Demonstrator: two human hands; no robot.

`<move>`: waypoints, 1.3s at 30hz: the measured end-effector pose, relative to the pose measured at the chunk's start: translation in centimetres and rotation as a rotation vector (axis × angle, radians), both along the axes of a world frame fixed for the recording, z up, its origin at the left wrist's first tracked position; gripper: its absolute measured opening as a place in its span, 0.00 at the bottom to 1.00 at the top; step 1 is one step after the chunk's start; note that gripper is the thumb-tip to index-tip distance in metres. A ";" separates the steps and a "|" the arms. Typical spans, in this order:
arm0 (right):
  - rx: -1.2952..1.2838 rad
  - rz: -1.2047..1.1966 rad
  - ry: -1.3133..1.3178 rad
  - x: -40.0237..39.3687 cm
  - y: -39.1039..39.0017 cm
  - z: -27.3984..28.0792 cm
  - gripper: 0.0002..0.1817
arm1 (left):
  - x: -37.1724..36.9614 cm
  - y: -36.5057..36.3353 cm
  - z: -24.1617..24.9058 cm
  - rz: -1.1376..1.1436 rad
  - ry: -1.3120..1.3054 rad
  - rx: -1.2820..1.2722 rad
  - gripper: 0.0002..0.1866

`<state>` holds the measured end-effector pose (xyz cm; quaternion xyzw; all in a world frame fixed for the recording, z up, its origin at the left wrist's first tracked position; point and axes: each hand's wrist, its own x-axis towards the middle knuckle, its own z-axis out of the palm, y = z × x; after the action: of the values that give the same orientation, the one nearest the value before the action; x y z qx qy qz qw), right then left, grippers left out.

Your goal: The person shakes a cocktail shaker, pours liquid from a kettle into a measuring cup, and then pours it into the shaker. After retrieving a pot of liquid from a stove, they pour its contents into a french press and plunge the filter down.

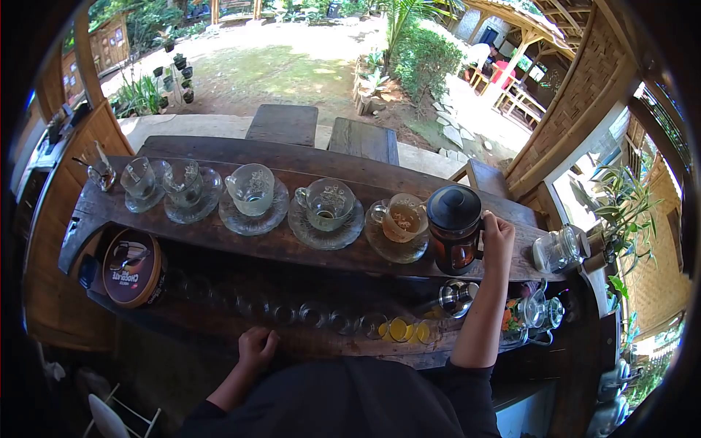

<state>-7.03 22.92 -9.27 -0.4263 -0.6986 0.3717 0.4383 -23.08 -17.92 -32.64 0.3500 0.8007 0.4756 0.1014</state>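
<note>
My right hand (497,235) is closed round the handle of a French press (454,228) with a black lid and dark reddish liquid, upright on the wooden counter (292,254). Just left of it, a glass cup (404,217) with amber liquid sits on a saucer. Several more glass cups on saucers run leftward, among them one cup (326,204) that looks empty. My left hand (258,346) rests near the lower shelf's front edge, its fingers curled; whether anything is in them cannot be seen.
A glass jar (557,250) lies tilted at the counter's right end. The lower shelf holds a round chocolate tin (131,267), small glasses, some yellow, a metal pot (458,298) and a glass teapot (527,312). Stools (283,125) stand beyond the counter. A person (502,71) sits far off.
</note>
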 end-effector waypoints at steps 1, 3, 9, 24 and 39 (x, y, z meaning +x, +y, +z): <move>0.000 0.000 0.000 0.0 0.0 0.0 0.24 | 0.0 0.0 0.1 0.001 0.003 0.005 0.08; -0.005 0.003 0.007 0.0 0.0 0.1 0.24 | 0.1 0.1 0.4 0.007 -0.001 0.003 0.08; 0.006 0.009 0.025 0.1 0.6 -0.6 0.24 | 0.1 0.0 0.4 0.004 -0.002 -0.005 0.08; -0.075 0.010 0.157 1.1 1.2 -0.8 0.21 | 0.0 -0.1 -0.3 -0.002 -0.006 0.018 0.08; -0.188 0.022 0.495 4.0 3.1 -3.0 0.18 | 0.2 -0.1 -0.8 0.064 0.077 0.014 0.11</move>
<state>-2.99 26.03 -12.26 -0.3539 -0.5372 0.5325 0.5502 -22.85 -17.99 -33.40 0.3428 0.8115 0.4702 0.0528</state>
